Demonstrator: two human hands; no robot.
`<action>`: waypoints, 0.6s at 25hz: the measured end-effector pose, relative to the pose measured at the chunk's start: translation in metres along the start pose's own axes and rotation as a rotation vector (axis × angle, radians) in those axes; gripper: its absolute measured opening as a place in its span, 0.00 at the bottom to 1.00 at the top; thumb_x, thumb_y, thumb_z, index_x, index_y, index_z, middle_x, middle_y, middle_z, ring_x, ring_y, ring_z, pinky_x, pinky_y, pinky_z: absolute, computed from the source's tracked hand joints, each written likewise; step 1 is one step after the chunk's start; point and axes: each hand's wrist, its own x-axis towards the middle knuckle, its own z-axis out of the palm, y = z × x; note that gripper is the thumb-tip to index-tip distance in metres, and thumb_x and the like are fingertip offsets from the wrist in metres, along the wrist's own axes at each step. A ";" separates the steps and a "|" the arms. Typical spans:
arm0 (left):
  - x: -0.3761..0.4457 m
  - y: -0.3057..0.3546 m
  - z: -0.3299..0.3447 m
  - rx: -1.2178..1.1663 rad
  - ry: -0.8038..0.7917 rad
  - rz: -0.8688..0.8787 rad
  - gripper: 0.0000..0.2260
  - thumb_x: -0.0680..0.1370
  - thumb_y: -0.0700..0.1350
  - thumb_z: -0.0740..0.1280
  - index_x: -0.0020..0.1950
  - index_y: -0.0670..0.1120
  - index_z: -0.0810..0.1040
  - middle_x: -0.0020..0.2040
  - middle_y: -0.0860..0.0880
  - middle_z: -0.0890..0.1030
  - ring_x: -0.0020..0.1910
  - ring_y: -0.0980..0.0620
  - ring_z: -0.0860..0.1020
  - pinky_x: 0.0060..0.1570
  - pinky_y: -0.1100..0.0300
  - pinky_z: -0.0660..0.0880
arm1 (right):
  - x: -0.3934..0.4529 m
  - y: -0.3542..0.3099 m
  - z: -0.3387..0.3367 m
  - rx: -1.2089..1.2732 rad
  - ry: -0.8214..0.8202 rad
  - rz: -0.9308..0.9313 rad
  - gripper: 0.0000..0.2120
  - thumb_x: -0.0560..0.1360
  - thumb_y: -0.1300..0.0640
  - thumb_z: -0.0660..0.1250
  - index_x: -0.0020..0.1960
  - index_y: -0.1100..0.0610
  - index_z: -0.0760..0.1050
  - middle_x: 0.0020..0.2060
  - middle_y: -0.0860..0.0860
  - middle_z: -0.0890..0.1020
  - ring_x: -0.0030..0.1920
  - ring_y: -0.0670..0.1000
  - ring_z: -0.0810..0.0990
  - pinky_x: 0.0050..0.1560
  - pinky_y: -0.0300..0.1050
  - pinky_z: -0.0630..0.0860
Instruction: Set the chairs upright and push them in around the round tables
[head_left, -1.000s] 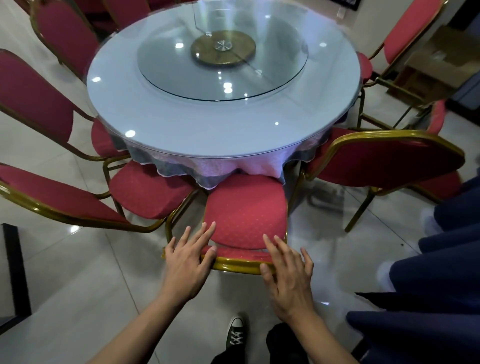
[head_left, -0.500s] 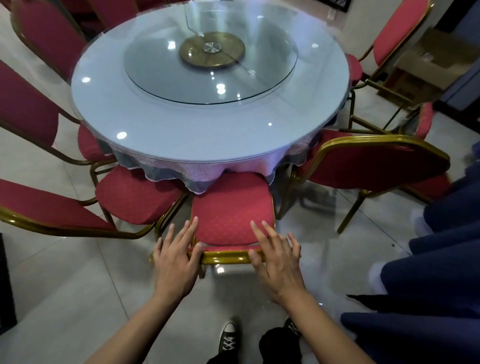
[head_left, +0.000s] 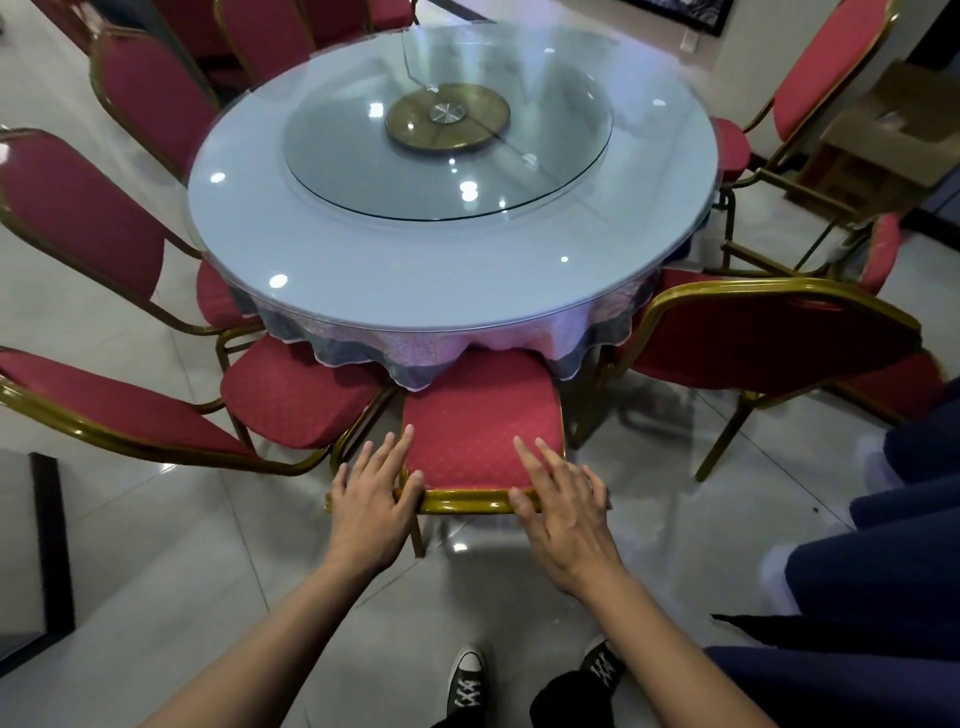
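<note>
Fingers of left hand (head_left: 371, 499) and right hand (head_left: 563, 501) lie straight, spread, on the red chair (head_left: 480, 431) back; no readable writing.

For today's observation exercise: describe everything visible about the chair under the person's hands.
The chair has a red dotted fabric seat and a shiny gold metal frame. It stands upright, its seat front tucked under the tablecloth of the table. The left hand and right hand rest on its back's top rail, fingers straight.

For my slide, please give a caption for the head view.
Both hands press the chair back toward the round table.
</note>
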 end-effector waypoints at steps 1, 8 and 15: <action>0.000 0.002 -0.001 0.006 -0.015 -0.010 0.29 0.78 0.66 0.46 0.80 0.64 0.55 0.81 0.54 0.62 0.81 0.50 0.54 0.78 0.45 0.50 | 0.000 0.000 -0.002 -0.001 -0.022 -0.001 0.32 0.79 0.30 0.35 0.82 0.36 0.45 0.81 0.46 0.58 0.80 0.47 0.56 0.79 0.52 0.44; -0.003 0.064 -0.046 -0.020 0.029 0.116 0.26 0.82 0.61 0.48 0.81 0.61 0.58 0.81 0.53 0.61 0.81 0.49 0.53 0.78 0.47 0.52 | 0.009 -0.024 -0.061 0.047 0.087 -0.045 0.31 0.82 0.32 0.39 0.83 0.40 0.51 0.79 0.46 0.63 0.78 0.45 0.60 0.79 0.54 0.51; 0.000 0.163 -0.098 -0.082 0.047 0.298 0.22 0.85 0.59 0.52 0.80 0.62 0.61 0.80 0.53 0.63 0.81 0.49 0.54 0.77 0.45 0.53 | 0.024 -0.031 -0.170 0.078 0.315 -0.077 0.29 0.83 0.36 0.48 0.82 0.44 0.57 0.77 0.49 0.67 0.77 0.49 0.64 0.77 0.56 0.58</action>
